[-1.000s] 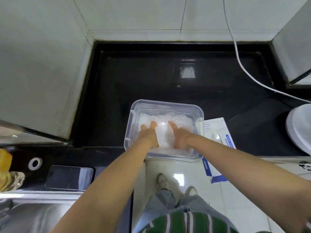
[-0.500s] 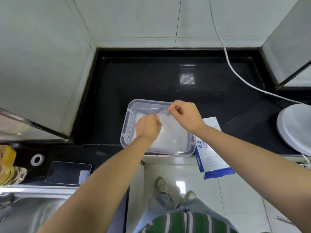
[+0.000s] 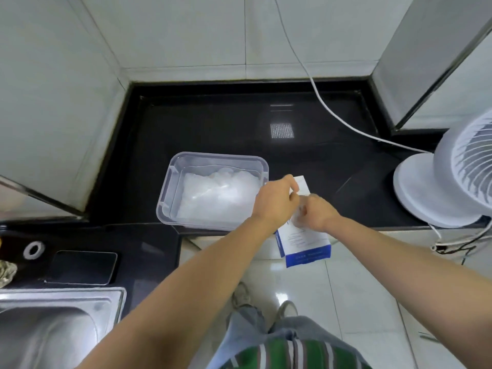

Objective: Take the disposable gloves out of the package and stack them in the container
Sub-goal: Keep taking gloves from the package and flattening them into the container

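Both hands are now off the container (image 3: 170, 187): the left hand (image 3: 277, 202) grips the package (image 3: 306, 243) flap and the right hand (image 3: 318, 213) pinches at its opening. Gloves (image 3: 218, 198) lie piled in the container; more seemingly remain.

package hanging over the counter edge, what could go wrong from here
1. The package overhangs the front edge of the counter; with the left hand and right hand at its top, a pull could tip it to the floor.
2. The container sits right at that same edge, so a bump might knock it off.
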`<state>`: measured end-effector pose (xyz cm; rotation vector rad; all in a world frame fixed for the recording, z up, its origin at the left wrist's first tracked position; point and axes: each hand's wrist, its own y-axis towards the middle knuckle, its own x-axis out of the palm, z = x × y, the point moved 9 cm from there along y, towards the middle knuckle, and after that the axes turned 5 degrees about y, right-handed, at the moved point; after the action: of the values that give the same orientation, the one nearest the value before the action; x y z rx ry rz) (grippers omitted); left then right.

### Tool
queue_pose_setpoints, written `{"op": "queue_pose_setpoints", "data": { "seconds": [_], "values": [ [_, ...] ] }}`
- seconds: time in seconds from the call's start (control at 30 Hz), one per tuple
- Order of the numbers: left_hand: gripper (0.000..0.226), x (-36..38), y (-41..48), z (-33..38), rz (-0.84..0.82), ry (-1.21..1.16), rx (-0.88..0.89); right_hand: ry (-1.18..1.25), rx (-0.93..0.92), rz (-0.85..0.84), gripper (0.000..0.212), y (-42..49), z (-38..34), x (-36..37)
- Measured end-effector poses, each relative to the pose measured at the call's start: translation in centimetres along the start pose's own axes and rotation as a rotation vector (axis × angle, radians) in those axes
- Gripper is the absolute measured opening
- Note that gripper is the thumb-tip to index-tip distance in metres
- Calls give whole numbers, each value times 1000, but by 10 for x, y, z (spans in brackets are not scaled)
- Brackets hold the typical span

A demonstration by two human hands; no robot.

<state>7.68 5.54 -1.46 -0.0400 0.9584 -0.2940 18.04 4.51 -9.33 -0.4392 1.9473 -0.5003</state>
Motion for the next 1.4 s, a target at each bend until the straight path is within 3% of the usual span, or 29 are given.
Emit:
{"op": "queue_pose_setpoints", "data": {
  "seconds": [0.07,0.27,0.43,0.57,0.67,0.77,0.87,1.07,1.23,1.4],
  "values": [
    [23,17,-2,8,-69,6,-12,5,12,52,4,0,7,2],
    [45,75,-17,-9,-341,118,-147,-6,0,169,24,-3,14,1],
    [64,82,-23,-27,-372,114,-174,27,-59,229,13,-5,6,-2],
    [74,82,-18,-34,-327,86,-200,357,-114,204,18,5,8,-3],
    [72,82,-16,-37,-295,90,-215,647,-108,191,11,5,10,-10],
    [65,84,-14,-35,-299,115,-208,946,-65,313,16,3,16,-31],
    [76,88,-13,-35,-335,171,-197,1168,-35,375,14,3,17,-50],
    [46,73,-2,-26,-196,-208,-297,1153,-15,259,23,6,17,-53],
    [30,44,14,-20,3,-837,-489,1270,23,258,25,4,22,-59],
    [38,14,28,-34,-1,-902,-498,1457,-41,31,18,5,0,-62]
  ]
}}
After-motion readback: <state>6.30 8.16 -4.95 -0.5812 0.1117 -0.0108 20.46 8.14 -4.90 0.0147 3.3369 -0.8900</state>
